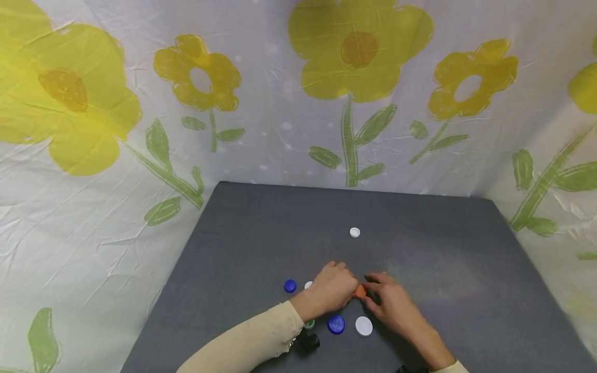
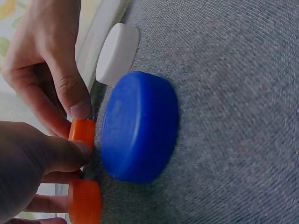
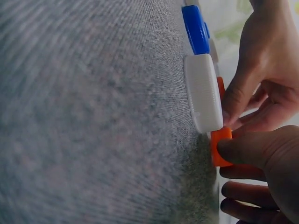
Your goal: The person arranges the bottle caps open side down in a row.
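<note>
Between my two hands is an orange bottle cap (image 1: 360,291), on the dark cloth-covered table. My left hand (image 1: 333,286) pinches it from the left, the thumb on its side in the left wrist view. From the right, my right hand (image 1: 394,303) pinches the same cap with thumb and fingers. Beside my left fingers stands a second orange cap (image 2: 84,201), which my left hand mostly hides in the head view. A large blue cap (image 1: 336,324) and a large white cap (image 1: 364,326) lie just in front of the hands.
Farther back on the table (image 1: 280,223) lies a small white cap (image 1: 355,232). A small blue cap (image 1: 290,286) and a partly covered white cap (image 1: 308,285) lie left of my left hand. A green-and-white cap (image 1: 310,324) shows by the left wrist. Flower-printed curtains (image 1: 270,103) surround the table.
</note>
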`<action>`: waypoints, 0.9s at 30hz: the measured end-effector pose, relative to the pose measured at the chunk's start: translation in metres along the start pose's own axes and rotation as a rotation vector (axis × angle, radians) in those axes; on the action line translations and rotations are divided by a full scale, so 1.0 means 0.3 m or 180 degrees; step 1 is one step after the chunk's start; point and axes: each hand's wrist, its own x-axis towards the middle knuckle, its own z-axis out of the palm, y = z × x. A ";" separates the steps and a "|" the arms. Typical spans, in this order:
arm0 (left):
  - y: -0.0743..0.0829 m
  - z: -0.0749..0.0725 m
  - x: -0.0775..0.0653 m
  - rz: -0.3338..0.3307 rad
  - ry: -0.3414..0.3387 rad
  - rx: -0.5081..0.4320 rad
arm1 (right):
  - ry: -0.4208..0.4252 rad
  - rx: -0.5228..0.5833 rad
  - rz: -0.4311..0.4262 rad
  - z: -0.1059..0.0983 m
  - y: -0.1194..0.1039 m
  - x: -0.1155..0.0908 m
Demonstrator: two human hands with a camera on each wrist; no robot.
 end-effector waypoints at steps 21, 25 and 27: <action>-0.158 -0.077 0.042 -0.0467 0.0095 -0.0399 | 0.0197 -0.0049 -0.0010 -0.079 0.052 0.109; -0.191 -0.086 0.066 -0.0503 0.0108 -0.0419 | 0.0172 -0.0077 -0.0024 -0.096 0.065 0.146; -0.205 -0.086 0.080 -0.0529 0.0125 -0.0435 | 0.0173 -0.0077 -0.0053 -0.103 0.072 0.168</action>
